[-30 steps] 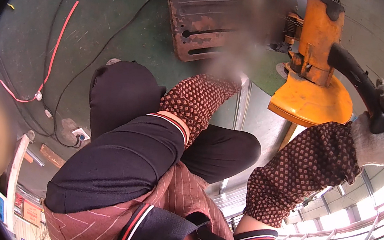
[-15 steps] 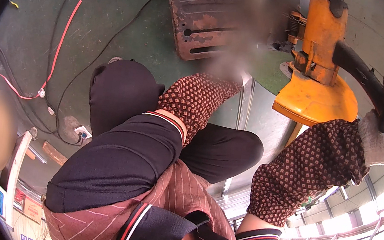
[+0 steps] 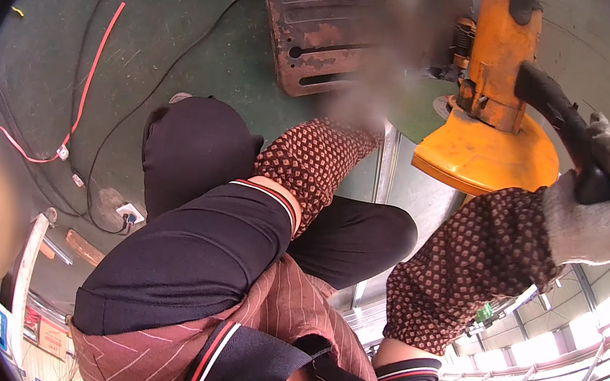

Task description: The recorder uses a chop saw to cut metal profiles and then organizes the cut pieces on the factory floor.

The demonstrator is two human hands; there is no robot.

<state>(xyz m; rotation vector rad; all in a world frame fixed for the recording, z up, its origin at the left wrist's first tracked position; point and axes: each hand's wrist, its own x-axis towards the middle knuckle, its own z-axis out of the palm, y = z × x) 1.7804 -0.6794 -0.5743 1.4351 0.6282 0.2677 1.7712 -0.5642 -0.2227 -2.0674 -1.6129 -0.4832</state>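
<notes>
We hold the yellow cut-off saw [image 3: 493,99] by its black handle [image 3: 557,119], our gloved right hand [image 3: 600,204] wrapped tight around it at four o'clock from the motor. Its long axis runs twelve to five. Our left hand [image 3: 366,99] is blurred at nine o'clock beside the rusty plate [image 3: 320,32]; its fingers we cannot tell.

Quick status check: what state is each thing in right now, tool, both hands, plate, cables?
Orange power saw: held up by its black handle, guard downward.
Right hand: gloved, grip closed on the saw handle.
Left hand: blurred, cannot tell.
Rusty slotted plate: flat on green floor.
Red cable: loose on floor.
</notes>
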